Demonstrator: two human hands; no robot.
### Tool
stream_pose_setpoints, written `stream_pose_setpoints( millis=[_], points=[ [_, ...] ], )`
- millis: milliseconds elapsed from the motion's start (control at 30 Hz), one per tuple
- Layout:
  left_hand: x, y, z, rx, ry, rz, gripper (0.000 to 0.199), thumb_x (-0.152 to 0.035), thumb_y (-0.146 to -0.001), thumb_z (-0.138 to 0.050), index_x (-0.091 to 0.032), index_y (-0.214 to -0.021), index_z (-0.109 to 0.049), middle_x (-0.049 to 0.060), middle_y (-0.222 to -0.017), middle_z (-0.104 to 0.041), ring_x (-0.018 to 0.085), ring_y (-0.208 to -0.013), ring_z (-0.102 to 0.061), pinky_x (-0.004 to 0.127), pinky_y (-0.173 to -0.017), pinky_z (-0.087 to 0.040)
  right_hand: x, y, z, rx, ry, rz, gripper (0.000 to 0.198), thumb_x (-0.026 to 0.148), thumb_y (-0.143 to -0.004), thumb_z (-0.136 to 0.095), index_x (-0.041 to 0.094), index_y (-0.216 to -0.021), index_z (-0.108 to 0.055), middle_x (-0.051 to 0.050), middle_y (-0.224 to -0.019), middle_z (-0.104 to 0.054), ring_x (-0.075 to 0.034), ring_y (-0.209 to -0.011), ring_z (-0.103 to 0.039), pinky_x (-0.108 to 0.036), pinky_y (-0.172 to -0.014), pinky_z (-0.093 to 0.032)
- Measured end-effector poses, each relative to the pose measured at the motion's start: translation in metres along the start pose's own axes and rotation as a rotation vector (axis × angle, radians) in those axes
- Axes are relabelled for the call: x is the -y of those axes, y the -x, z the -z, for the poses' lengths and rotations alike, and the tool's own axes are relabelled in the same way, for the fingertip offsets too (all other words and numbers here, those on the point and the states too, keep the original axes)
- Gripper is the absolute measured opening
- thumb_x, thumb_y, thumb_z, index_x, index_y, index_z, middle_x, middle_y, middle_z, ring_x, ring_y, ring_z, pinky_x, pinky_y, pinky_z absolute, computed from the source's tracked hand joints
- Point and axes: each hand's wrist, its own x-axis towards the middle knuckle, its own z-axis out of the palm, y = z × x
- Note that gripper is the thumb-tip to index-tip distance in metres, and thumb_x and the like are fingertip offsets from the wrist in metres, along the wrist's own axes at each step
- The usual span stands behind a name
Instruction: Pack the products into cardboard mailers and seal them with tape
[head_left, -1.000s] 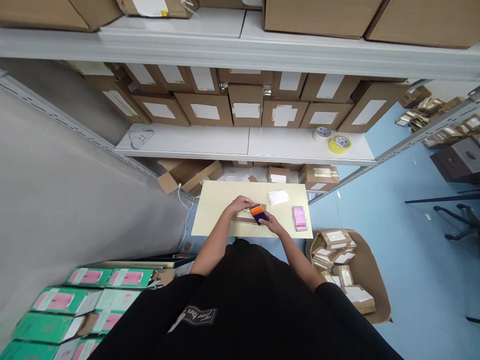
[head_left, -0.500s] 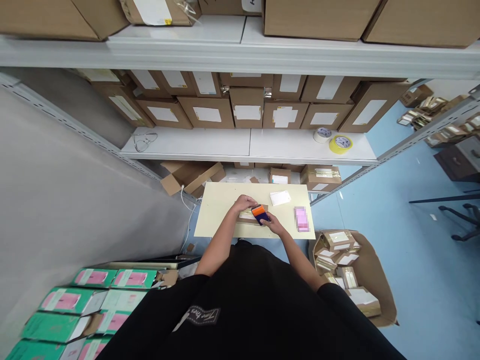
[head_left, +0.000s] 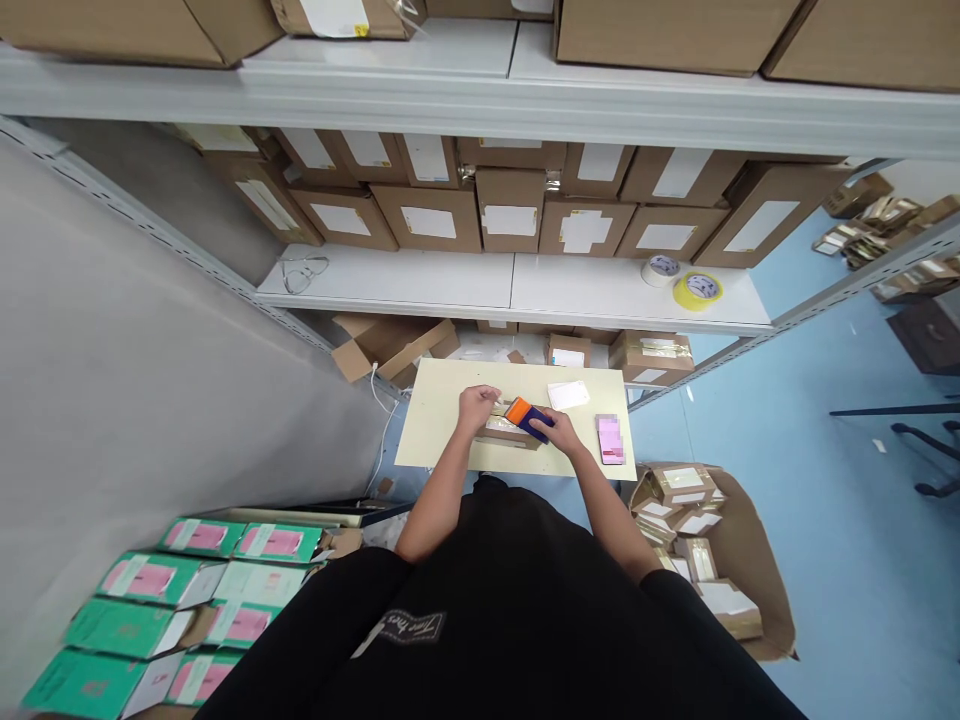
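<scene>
My right hand (head_left: 559, 430) is wrapped round a flat orange-and-dark-blue handheld item (head_left: 527, 416), its orange end pointing up and left. I cannot make out its exact kind. Beneath it, a small taped cardboard box (head_left: 504, 434) with a white label lies on the pale yellow table (head_left: 431, 425). My left hand (head_left: 475, 407) is closed in a pinch at the box's upper left; something small and pale shows at the fingertips. White paper slips (head_left: 568, 394) lie beyond my right hand, and a phone with a pink screen (head_left: 610, 440) lies to its right.
Shelves with labelled cartons (head_left: 510, 215) stand ahead, with a yellow tape roll (head_left: 698, 290) and a white tape roll (head_left: 661, 270) on one. A large carton (head_left: 772, 600) of taped parcels is at lower right. Green boxes (head_left: 120, 625) are stacked at lower left.
My left hand has moved a little left, away from the orange-and-blue item. My right hand has shifted right with it and tilted it more. The camera view has turned slightly.
</scene>
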Motion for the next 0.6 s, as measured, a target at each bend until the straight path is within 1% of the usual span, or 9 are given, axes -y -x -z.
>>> stream_pose_setpoints(
  millis=[100, 133, 167, 233, 300, 367, 467, 533, 600],
  points=[
    [0.004, -0.012, 0.045, -0.130, 0.039, -0.071, 0.021, -0.028, -0.080, -0.063, -0.018, -0.083, -0.082, 0.007, -0.096, -0.082, 0.023, -0.092, -0.073, 0.032, -0.085, -0.056, -0.008, 0.005, 0.012, -0.008, 0.099, -0.055, 0.048, 0.069, -0.080, -0.073, 0.024, -0.067, -0.061, 0.001, -0.063, -0.059, -0.019, -0.064, -0.054, -0.031, -0.063, -0.040],
    [0.008, -0.017, 0.059, -0.134, 0.048, -0.075, 0.019, -0.029, -0.078, -0.065, -0.018, -0.080, -0.081, 0.007, -0.094, -0.082, 0.023, -0.090, -0.073, 0.032, -0.083, -0.056, -0.012, 0.007, 0.016, -0.008, 0.128, -0.079, 0.050, 0.069, -0.079, -0.074, 0.024, -0.065, -0.059, 0.002, -0.060, -0.058, -0.019, -0.062, -0.053, -0.030, -0.062, -0.038],
    [0.012, -0.021, 0.070, -0.112, 0.051, -0.058, 0.017, -0.029, -0.076, -0.068, -0.018, -0.076, -0.080, 0.007, -0.091, -0.082, 0.023, -0.087, -0.072, 0.031, -0.079, -0.056, -0.016, 0.009, 0.018, -0.006, 0.151, -0.097, 0.050, 0.070, -0.079, -0.073, 0.025, -0.064, -0.058, 0.002, -0.060, -0.057, -0.019, -0.062, -0.053, -0.030, -0.061, -0.037],
    [0.024, -0.026, 0.083, -0.126, 0.058, -0.013, 0.016, -0.031, -0.074, -0.069, -0.018, -0.073, -0.078, 0.007, -0.088, -0.081, 0.021, -0.081, -0.070, 0.030, -0.074, -0.055, -0.022, 0.009, 0.019, -0.017, 0.188, -0.115, 0.049, 0.070, -0.079, -0.073, 0.025, -0.066, -0.061, 0.001, -0.061, -0.060, -0.020, -0.063, -0.054, -0.030, -0.062, -0.036],
    [0.041, -0.028, 0.084, -0.158, 0.082, 0.054, 0.018, -0.035, -0.073, -0.072, -0.018, -0.073, -0.077, 0.006, -0.083, -0.079, 0.019, -0.077, -0.068, 0.028, -0.071, -0.053, -0.024, 0.005, 0.017, -0.048, 0.237, -0.113, 0.048, 0.071, -0.079, -0.073, 0.025, -0.068, -0.064, 0.001, -0.061, -0.061, -0.020, -0.062, -0.053, -0.029, -0.062, -0.035],
    [0.060, -0.027, 0.081, -0.175, 0.118, 0.139, 0.022, -0.040, -0.071, -0.076, -0.018, -0.072, -0.075, 0.004, -0.075, -0.075, 0.017, -0.072, -0.065, 0.027, -0.068, -0.050, -0.023, -0.002, 0.014, -0.067, 0.304, -0.098, 0.048, 0.071, -0.079, -0.073, 0.025, -0.068, -0.066, 0.000, -0.061, -0.062, -0.020, -0.062, -0.053, -0.029, -0.062, -0.034],
    [0.089, -0.025, 0.078, -0.166, 0.179, 0.275, 0.032, -0.048, -0.067, -0.081, -0.020, -0.062, -0.067, -0.001, -0.059, -0.064, 0.013, -0.062, -0.056, 0.025, -0.065, -0.047, -0.019, -0.009, 0.009, -0.037, 0.399, -0.081, 0.049, 0.073, -0.080, -0.072, 0.025, -0.071, -0.069, -0.003, -0.067, -0.068, -0.021, -0.064, -0.057, -0.030, -0.062, -0.035],
    [0.105, -0.024, 0.075, -0.161, 0.210, 0.332, 0.038, -0.051, -0.066, -0.081, -0.021, -0.057, -0.061, -0.003, -0.054, -0.058, 0.012, -0.058, -0.051, 0.025, -0.063, -0.046, -0.017, -0.010, 0.006, -0.014, 0.432, -0.084, 0.049, 0.073, -0.081, -0.071, 0.024, -0.075, -0.073, -0.005, -0.072, -0.073, -0.023, -0.066, -0.060, -0.031, -0.063, -0.036],
    [0.119, -0.023, 0.070, -0.156, 0.230, 0.361, 0.040, -0.052, -0.065, -0.082, -0.021, -0.057, -0.059, -0.003, -0.053, -0.056, 0.011, -0.056, -0.048, 0.025, -0.061, -0.045, -0.015, -0.008, 0.004, -0.007, 0.447, -0.093, 0.049, 0.073, -0.082, -0.070, 0.024, -0.079, -0.075, -0.007, -0.075, -0.075, -0.024, -0.068, -0.063, -0.031, -0.062, -0.037]
  ],
)
